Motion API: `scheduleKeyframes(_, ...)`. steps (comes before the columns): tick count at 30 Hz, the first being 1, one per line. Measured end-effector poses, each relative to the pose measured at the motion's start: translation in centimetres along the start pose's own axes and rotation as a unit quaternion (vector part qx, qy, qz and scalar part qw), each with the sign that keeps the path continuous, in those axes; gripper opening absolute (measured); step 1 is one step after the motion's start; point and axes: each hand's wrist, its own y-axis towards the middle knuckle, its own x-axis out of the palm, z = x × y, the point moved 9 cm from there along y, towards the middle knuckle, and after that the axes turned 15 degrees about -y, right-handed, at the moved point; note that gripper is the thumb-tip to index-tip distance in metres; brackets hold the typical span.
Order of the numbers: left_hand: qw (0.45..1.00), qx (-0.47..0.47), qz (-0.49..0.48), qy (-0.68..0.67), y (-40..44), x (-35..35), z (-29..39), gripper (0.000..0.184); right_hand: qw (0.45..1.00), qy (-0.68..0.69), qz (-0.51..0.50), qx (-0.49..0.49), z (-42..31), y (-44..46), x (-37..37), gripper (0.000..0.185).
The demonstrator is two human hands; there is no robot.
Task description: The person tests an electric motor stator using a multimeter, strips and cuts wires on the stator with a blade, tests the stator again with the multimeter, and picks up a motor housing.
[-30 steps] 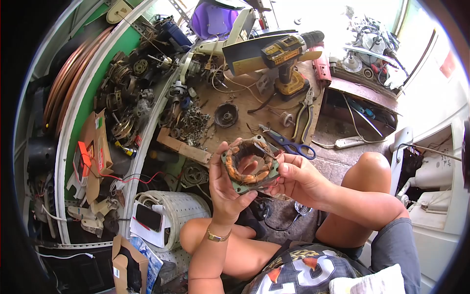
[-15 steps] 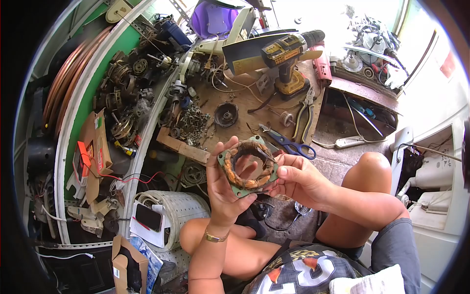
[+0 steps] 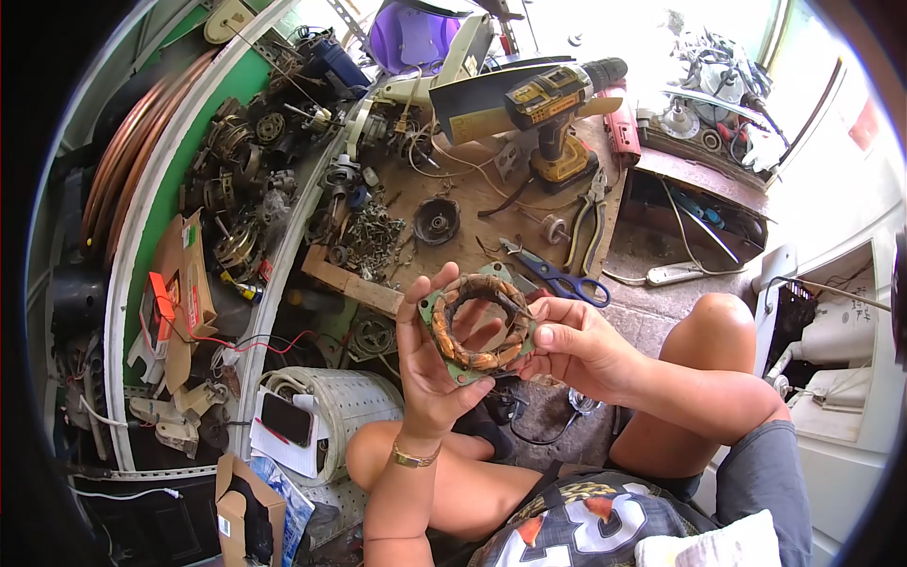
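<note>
A motor stator [image 3: 507, 352] with a green square frame and a ring of copper-coloured windings is held up in front of the bench. My left hand [image 3: 430, 364] cups it from the left and below, thumb at its lower edge and fingers behind it; some fingers show through the centre hole. At the stator's right side, my right hand [image 3: 581, 345] pinches the edge between thumb and fingers. Just beyond lie blue-handled scissors [image 3: 557, 274] and a dark round motor cover [image 3: 436, 221] on the wooden bench.
On the bench [image 3: 397, 180] stand a yellow cordless drill [image 3: 557, 123], pliers [image 3: 590, 217] and a pile of small screws [image 3: 373, 236]. Motor parts crowd the shelf [image 3: 236, 180] at left. A phone [image 3: 286, 419] lies on paper atop a perforated drum [image 3: 354, 416].
The stator has tilted slightly, so its ring now faces me more squarely. Both hands keep hold of it in nearly the same place.
</note>
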Motion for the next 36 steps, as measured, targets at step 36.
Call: scheduleKeyframes(36,0.991,-0.002,0.116,-0.062,-0.2,-1.6,0.0,0.095,0.872,-0.461,0.04,-0.162,-4.6,-1.3,1.0,0.007)
